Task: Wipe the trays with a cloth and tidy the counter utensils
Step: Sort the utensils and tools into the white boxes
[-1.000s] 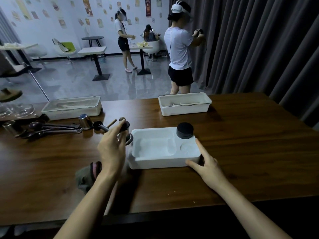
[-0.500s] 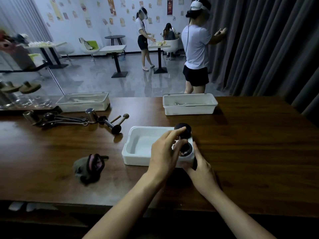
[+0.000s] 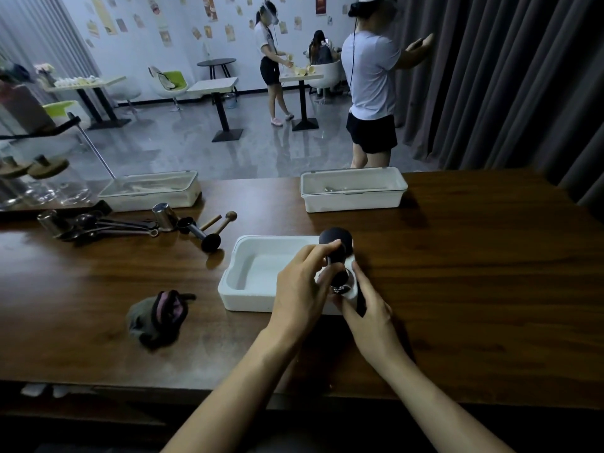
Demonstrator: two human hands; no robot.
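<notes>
Left hand is pinching a small tamper (dark knob, metal base) by its stem, fingertips closed on it, at the round recess in the white tray's 4 o'clock corner. Advice: keep it plumb, seat the base flat, and stay clear of the black puck at 2 o'clock. The wrist is arching over the tray. Right hand is bracing that corner, index finger straight along the end wall. Cloth is lying crumpled at 9 o'clock.
</notes>
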